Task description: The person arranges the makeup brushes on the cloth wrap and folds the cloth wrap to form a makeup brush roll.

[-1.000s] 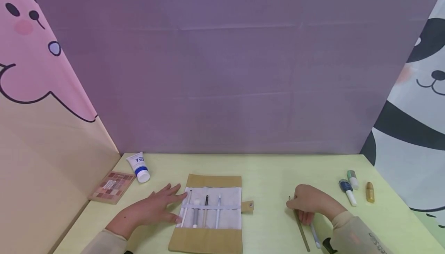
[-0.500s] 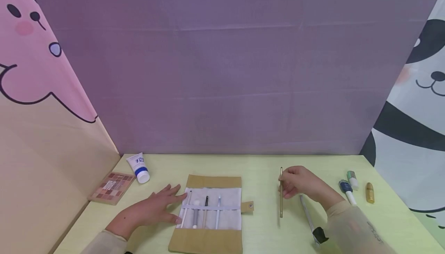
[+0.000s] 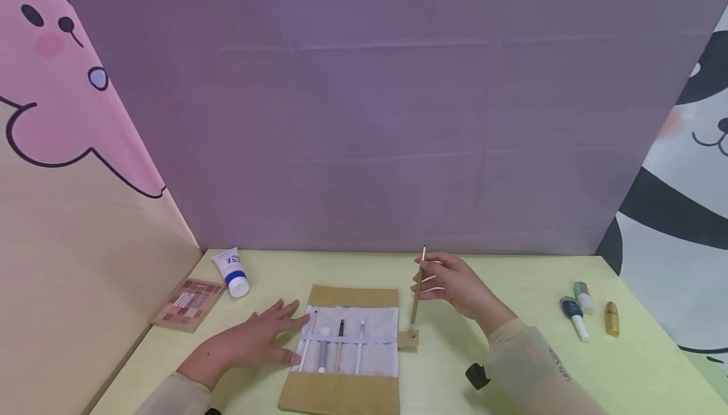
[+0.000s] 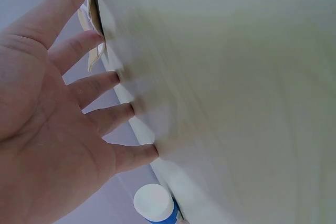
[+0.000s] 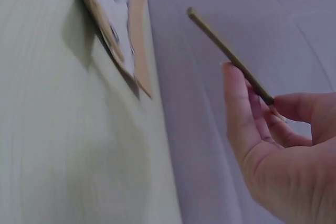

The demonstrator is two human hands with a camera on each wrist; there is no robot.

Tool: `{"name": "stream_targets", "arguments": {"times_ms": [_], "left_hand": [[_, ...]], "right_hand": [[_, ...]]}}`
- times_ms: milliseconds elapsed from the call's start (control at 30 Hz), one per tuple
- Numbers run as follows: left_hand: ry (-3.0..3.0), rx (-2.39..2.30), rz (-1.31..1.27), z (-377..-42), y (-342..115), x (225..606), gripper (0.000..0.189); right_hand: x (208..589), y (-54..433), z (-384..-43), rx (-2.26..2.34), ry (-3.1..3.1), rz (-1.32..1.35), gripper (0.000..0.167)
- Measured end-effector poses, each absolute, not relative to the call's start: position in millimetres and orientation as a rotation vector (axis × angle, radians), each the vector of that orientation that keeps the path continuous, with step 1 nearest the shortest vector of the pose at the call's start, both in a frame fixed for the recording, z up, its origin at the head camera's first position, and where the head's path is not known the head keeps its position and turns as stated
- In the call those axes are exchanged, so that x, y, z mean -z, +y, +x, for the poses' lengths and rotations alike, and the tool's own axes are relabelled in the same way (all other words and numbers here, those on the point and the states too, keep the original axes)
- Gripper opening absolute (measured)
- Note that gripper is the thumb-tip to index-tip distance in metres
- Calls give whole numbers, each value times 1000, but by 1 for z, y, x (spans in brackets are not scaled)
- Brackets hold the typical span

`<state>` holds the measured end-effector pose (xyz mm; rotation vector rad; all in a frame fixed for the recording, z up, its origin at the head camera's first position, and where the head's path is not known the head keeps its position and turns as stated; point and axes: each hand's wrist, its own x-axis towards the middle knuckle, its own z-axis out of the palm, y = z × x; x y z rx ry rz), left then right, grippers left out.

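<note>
A tan fabric brush roll (image 3: 340,393) lies unfolded on the table, its white lining holding several slim brushes and pens under an elastic strap. My left hand (image 3: 253,342) rests at the roll's left edge with fingers spread. In the left wrist view, the fingertips (image 4: 126,111) of that hand meet the tabletop. Above the roll's snap tab (image 3: 408,338), my right hand (image 3: 459,285) pinches a slim gold-brown makeup brush (image 3: 418,292) between thumb and fingers. The right wrist view shows the rounded end of its handle (image 5: 226,50) pointing away from the palm.
A white-and-blue tube (image 3: 231,273) and an eyeshadow palette (image 3: 189,304) lie at the back left. On the right are a dark-blue bottle with a white cap (image 3: 574,318), a small green-and-white bottle (image 3: 582,297) and a gold tube (image 3: 611,319). A purple backdrop (image 3: 352,118) borders the table.
My right hand has picked up the brown brush from the right side of the table and carried it left to the roll's right edge. My left hand stays in place.
</note>
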<state>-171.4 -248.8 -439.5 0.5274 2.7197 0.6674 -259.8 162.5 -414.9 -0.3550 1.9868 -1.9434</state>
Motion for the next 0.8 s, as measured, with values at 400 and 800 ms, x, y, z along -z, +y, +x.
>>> {"name": "stream_targets", "arguments": {"times_ms": [400, 800], "left_hand": [[2721, -649, 540, -173, -249, 438, 83], [2715, -647, 526, -175, -248, 440, 83]], "right_hand": [[436, 106, -260, 1993, 2021, -296, 29], [451, 83, -255, 1918, 2089, -234, 30]]}}
